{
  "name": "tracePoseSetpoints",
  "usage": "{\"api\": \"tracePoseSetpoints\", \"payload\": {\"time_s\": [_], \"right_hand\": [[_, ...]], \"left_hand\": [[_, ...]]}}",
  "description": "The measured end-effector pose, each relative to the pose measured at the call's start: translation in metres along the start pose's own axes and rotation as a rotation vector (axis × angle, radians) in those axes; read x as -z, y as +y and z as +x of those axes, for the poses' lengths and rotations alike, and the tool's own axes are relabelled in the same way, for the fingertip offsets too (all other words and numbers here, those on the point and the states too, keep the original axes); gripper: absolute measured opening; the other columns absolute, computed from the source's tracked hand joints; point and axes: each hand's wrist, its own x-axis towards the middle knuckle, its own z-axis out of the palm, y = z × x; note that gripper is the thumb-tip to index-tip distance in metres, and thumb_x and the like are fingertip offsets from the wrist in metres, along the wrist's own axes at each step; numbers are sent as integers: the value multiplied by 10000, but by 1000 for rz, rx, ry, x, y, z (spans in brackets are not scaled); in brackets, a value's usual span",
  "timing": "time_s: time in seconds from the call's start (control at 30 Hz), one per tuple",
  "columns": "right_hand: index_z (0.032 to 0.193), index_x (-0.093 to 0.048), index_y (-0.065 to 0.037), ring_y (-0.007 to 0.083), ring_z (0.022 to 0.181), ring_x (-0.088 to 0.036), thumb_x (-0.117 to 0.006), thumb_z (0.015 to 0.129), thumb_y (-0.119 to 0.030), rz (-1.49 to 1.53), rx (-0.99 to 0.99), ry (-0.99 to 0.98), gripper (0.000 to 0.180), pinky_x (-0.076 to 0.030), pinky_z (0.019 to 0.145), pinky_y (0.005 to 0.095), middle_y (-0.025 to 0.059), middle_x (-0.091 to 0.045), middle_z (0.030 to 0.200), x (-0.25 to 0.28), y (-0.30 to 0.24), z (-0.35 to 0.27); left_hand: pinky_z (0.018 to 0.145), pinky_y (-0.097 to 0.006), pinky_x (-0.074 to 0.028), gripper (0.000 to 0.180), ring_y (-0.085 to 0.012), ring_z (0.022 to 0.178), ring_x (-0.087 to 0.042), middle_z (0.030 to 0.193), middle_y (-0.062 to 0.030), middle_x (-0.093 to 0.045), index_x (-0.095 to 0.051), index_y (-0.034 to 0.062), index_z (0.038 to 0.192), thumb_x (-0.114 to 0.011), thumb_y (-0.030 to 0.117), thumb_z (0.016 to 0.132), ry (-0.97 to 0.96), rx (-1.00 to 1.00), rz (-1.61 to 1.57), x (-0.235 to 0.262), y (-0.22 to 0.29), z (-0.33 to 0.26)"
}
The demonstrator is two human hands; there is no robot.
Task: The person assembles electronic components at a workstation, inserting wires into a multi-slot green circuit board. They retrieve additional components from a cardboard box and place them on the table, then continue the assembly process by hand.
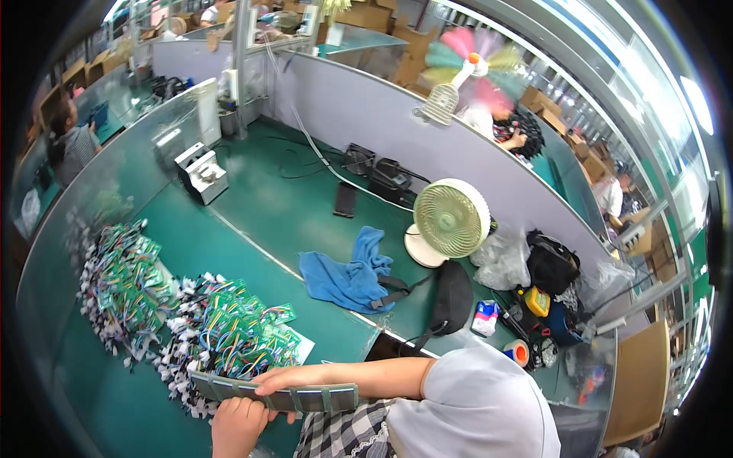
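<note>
The segmented panel strip (305, 400), a row of dark rectangular sections with pale dividers, is located at the lower centre, in front of the nearer pile of wired circuit boards (237, 324). The right hand (294, 377) crosses the upper edge of the strip near its middle; its thumb and fingers pinch the strip. The left hand (238, 421) contacts the lower edge; its fingers are curled close together, and whether they pinch the strip cannot be determined. A second pile of wired circuit boards (126, 290) adjoins the first on the left. Beyond the piles, a blue cloth (340, 276) lies crumpled on the green worktop (252, 217). A black pouch (452, 298) with a strap is positioned right of the cloth, near the round base of a desk fan (453, 219). A dark smartphone (345, 200) lies flat farther back. A white block-shaped fixture (203, 174) stands at the far left, and a grey partition (343, 99) bounds the rear of the worktop
</note>
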Motion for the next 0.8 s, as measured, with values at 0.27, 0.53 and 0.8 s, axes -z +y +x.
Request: {"api": "tracePoseSetpoints", "payload": {"time_s": [0.27, 0.53, 0.8], "right_hand": [[1410, -455, -82, 182, 997, -651, -559, 946, -451, -49, -48, -17, 602, -589, 693, 320, 108, -622, 1200, -9, -7, -3], [1437, -439, -99, 195, 1036, -641, -564, 940, -455, -47, -60, -40, 625, -590, 704, 325, 121, -608, 1244, -4, -2, -2], [1429, -443, -85, 195, 1041, -641, -566, 949, -416, -65, -48, -10, 596, -594, 702, 320, 116, -598, 1253, -8, -5, 0]], "left_hand": [[637, -315, -482, 195, -170, 701, -595, 705, 12, -561, -572, 142, 752, -723, 261, 787, -99, 13, 57, 5, -4, -6], [658, -312, -489, 141, -156, 742, -606, 734, 20, -579, -590, 136, 783, -697, 226, 802, -121, 33, 13, 11, 0, -3], [638, -319, -486, 151, -168, 700, -591, 734, 11, -571, -581, 135, 753, -709, 214, 772, -32, 25, 35, 4, -1, -3]]}}
